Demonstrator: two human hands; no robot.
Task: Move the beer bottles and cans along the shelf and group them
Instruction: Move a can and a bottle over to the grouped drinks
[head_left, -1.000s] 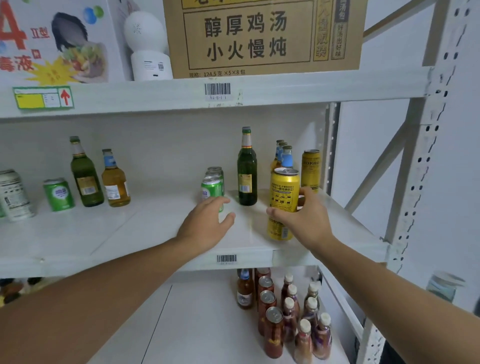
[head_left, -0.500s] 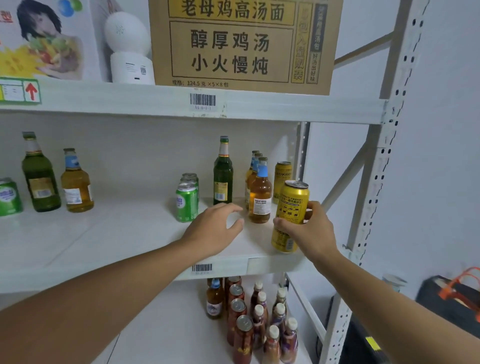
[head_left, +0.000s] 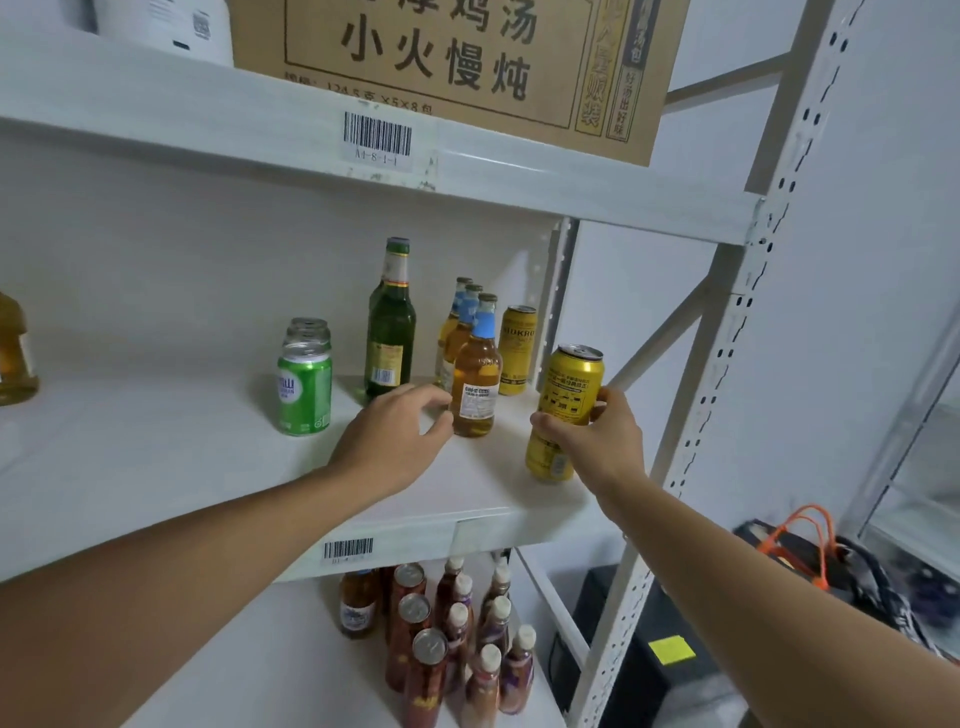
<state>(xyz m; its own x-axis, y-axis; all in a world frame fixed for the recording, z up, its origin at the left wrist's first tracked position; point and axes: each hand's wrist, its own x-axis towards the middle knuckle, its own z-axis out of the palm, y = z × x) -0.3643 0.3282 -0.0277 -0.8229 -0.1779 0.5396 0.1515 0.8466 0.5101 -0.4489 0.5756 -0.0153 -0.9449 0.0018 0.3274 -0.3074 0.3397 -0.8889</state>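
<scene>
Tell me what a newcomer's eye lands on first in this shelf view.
Most striking is the tall yellow can at the shelf's front right corner, gripped by the right hand and tilted. Next, the left hand reaches toward the amber bottle with a blue neck label, fingers at its base. Behind stand a tall green bottle and, left of it, a green can.

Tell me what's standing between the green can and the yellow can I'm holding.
In the head view, between the green can and the held yellow can stand the tall green bottle and the front amber bottle, with the left hand reaching in.
</scene>
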